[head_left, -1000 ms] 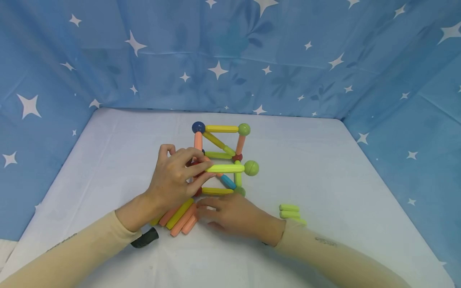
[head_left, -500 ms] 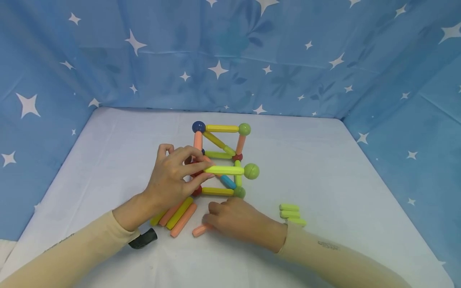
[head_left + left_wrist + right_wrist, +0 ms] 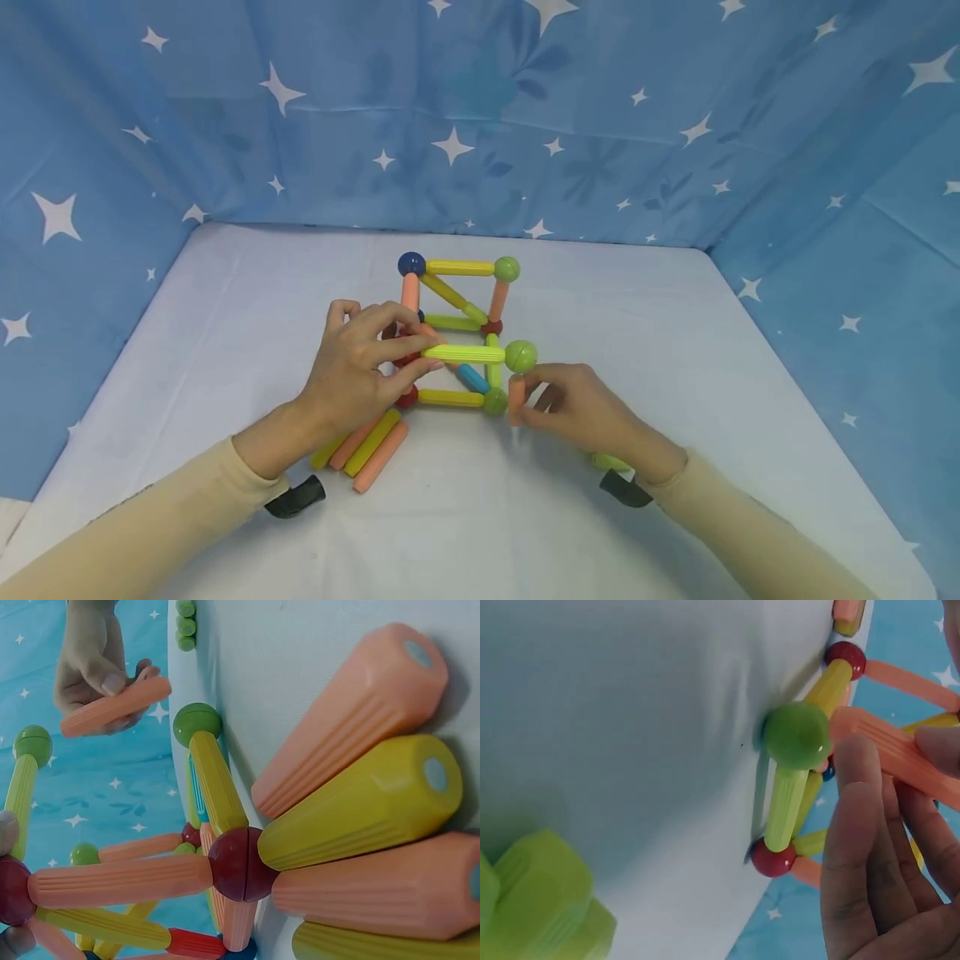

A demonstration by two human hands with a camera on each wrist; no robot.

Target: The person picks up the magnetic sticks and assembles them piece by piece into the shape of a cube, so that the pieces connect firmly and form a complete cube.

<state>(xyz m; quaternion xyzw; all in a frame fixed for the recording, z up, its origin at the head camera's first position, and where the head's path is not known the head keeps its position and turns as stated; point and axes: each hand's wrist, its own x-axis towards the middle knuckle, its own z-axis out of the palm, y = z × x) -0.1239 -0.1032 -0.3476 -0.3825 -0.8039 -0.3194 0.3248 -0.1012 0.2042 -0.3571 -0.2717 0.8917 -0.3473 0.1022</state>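
Just right of centre in the head view, the right hand (image 3: 581, 408) pinches a short orange rod (image 3: 516, 398) between thumb and fingers (image 3: 862, 825), holding it nearly upright beside the lower green ball (image 3: 495, 402) and under the upper green ball (image 3: 521, 356) of the rod-and-ball frame (image 3: 457, 333). At the middle of that view the left hand (image 3: 360, 367) pinches the near end of a lime rod (image 3: 463, 353) that runs level to the upper green ball, its fingers curled about the joint there. The orange rod looks like light, stiff, ribbed plastic, so it should not slip or bend; a pinch on its middle, as now, leaves both ends free to meet the 2 balls. The frame seems far more delicate than any 1 piece: its joints are only butted end to ball, so a sideways push would likely knock it apart, and steadying it at a joint, as the left hand does, looks wise. In the lower left of the head view, loose orange and yellow rods (image 3: 371, 450) lie side by side on the white desk (image 3: 225, 333) beneath the left wrist. Short lime pieces (image 3: 540, 900) lie near the right wrist, at the lower left of the right wrist view.
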